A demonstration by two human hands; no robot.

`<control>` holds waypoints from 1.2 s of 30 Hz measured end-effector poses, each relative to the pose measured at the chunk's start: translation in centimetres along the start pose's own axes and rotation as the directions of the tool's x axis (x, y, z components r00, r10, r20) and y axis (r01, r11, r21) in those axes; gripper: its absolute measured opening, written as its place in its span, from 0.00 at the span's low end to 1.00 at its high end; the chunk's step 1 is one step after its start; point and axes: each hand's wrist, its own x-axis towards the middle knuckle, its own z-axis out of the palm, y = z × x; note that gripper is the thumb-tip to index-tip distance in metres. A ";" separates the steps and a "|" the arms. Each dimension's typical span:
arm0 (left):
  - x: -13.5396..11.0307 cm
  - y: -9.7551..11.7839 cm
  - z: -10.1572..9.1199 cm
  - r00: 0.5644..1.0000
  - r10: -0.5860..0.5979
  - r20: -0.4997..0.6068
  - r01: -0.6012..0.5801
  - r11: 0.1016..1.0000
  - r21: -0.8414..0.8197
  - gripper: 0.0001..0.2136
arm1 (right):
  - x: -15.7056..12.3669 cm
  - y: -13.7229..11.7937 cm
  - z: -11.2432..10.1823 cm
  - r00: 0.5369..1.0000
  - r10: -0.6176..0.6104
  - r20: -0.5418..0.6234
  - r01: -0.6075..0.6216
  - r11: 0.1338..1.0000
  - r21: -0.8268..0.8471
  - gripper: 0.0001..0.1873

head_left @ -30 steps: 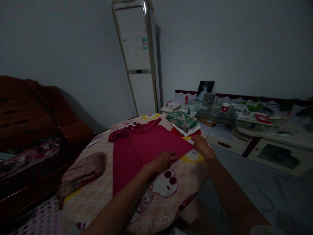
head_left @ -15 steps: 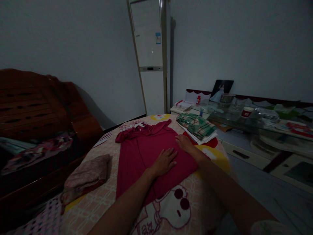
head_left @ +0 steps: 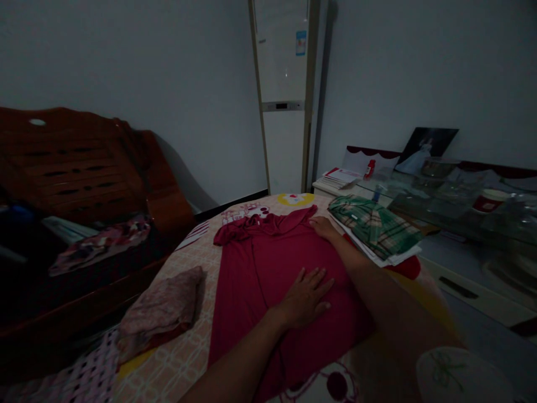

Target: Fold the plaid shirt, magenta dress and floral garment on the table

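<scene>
Right hand (head_left: 325, 226) slid up red shirt (head_left: 260, 268) toward collar, lying flat, left hand (head_left: 304, 296) spread mid-cloth

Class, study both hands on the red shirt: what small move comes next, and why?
Probably slide the right hand along the shirt toward its bunched collar to flatten it: that end looks rumpled, the left hand lies flat mid-cloth, pinning it, and the body looks smooth.

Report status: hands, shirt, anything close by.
Left hand flat, open on red shirt, mid-body. Right hand at shirt's far right shoulder, grip unclear. Plaid stack just right of it; pink bundle left, apart.
</scene>
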 end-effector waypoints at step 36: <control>-0.5 0.6 0.0 0.999 -0.021 0.041 0.022 1.000 -0.017 0.30 | 3.0 -5.7 1.0 0.987 -0.099 0.129 0.128 0.962 -0.240 0.17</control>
